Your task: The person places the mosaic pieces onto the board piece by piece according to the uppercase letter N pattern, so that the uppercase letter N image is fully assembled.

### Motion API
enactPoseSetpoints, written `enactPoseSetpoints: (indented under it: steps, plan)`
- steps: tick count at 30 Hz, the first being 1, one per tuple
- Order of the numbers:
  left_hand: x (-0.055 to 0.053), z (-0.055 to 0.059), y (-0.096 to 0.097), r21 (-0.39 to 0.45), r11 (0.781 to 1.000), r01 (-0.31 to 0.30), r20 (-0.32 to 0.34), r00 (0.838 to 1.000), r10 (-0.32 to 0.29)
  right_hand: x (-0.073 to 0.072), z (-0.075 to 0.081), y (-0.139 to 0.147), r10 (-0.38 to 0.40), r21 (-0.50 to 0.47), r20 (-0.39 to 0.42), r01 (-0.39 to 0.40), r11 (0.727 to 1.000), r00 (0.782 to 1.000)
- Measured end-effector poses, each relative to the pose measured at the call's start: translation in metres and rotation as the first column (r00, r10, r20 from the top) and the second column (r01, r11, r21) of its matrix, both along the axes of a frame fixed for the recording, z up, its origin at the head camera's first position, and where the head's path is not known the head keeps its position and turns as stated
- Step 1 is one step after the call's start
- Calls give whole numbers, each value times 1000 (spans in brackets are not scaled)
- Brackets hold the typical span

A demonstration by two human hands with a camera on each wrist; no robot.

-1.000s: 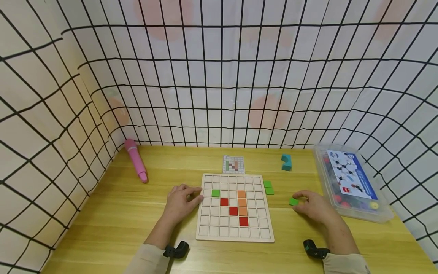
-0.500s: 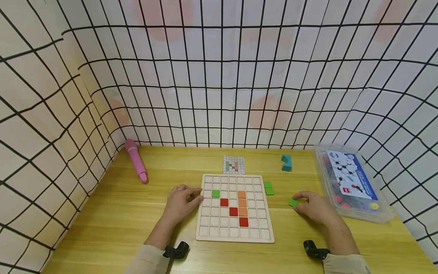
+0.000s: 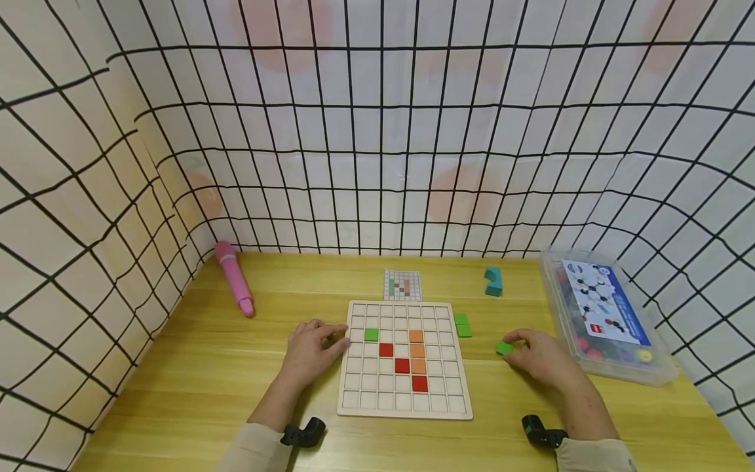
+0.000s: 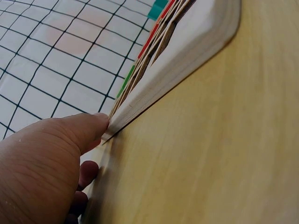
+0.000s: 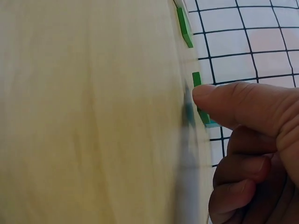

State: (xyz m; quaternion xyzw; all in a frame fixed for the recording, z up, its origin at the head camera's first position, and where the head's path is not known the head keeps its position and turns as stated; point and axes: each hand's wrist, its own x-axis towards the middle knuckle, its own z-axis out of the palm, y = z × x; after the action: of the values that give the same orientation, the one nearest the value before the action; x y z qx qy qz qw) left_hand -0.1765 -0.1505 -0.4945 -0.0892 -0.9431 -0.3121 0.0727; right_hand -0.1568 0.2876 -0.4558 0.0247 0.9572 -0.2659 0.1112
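A square wooden grid board [image 3: 368,398] lies mid-table, bearing a green tile [image 3: 371,335], several orange tiles [image 3: 417,351] in a column and red tiles [image 3: 402,366] on a diagonal. At its left edge, my left hand [image 3: 310,351] touches the rim with thumb and index finger; the left wrist view shows the thumb tip [image 4: 100,122] against the board's side. To the right of the board, my right hand [image 3: 539,355] pinches a green square tile [image 3: 503,348], close over the table. Two more green tiles [image 3: 463,325] lie beside the board's right edge.
Behind the board lies a small printed grid card [image 3: 402,286]. A teal notched block [image 3: 493,281] stands back right, and a clear plastic box [image 3: 610,314] with coloured pieces sits far right. The pink microphone-shaped object [image 3: 235,278] lies back left. Black-gridded walls enclose the table.
The green tile pinched by my right hand has shifted very slightly left and tipped a little. Both hands otherwise stay in nearly the same places.
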Motion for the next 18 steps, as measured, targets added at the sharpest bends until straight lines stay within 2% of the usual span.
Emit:
enactPoseSetpoints:
  steps: [11,18]
  plan:
    - [0,-1,-1,-8,1000,2,-21,1000,-3,3,13,-26,55,-46,-53,-57,997,997]
    - [-1,-1,-1,-5,1000,6,-19,1000,-6,1,12,-49,116,-56,-87,-121,991,989]
